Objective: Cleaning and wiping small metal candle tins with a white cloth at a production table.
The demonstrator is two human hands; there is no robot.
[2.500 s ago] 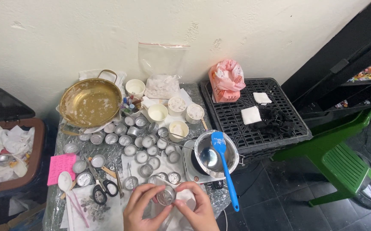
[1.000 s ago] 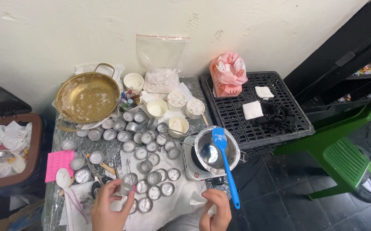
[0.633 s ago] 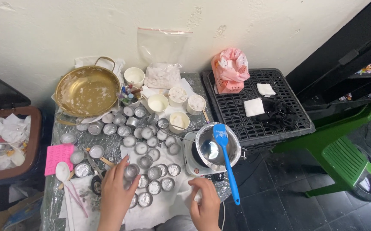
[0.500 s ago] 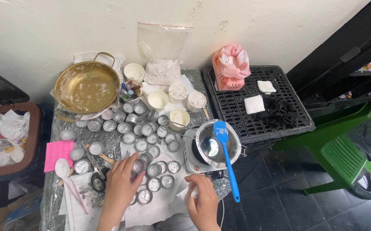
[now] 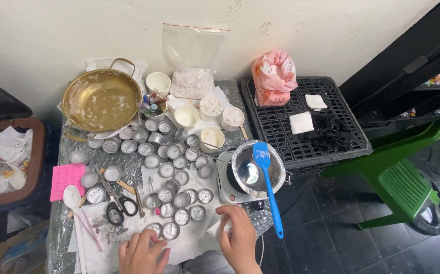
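My left hand point(image 5: 141, 252) lies on the white paper sheet point(image 5: 194, 243) at the table's front edge, fingers loosely apart, fingertips just below a small round metal tin point(image 5: 155, 229). A second tin point(image 5: 170, 231) stands beside it, and several more tins point(image 5: 179, 200) spread across the table behind. My right hand point(image 5: 237, 238) hovers to the right, fingers curled around a small white piece point(image 5: 215, 231). It is just in front of the white hot plate point(image 5: 225, 183), which carries a metal bowl point(image 5: 258, 170) with a blue spatula point(image 5: 268, 187) lying across it.
A brass pan point(image 5: 100, 99), paper cups point(image 5: 212, 137) and a plastic bag of white chunks point(image 5: 194, 81) stand at the back. Scissors point(image 5: 118, 208), a white spoon point(image 5: 72, 195) and a pink pad point(image 5: 66, 180) lie left. A black crate point(image 5: 301, 137), green chair point(image 5: 397, 172) and brown bin point(image 5: 2, 157) flank the table.
My hands held one tin together, then parted. The left hand reached forward among the tins and has now drawn back to the front edge; the right hand stayed low at the right.
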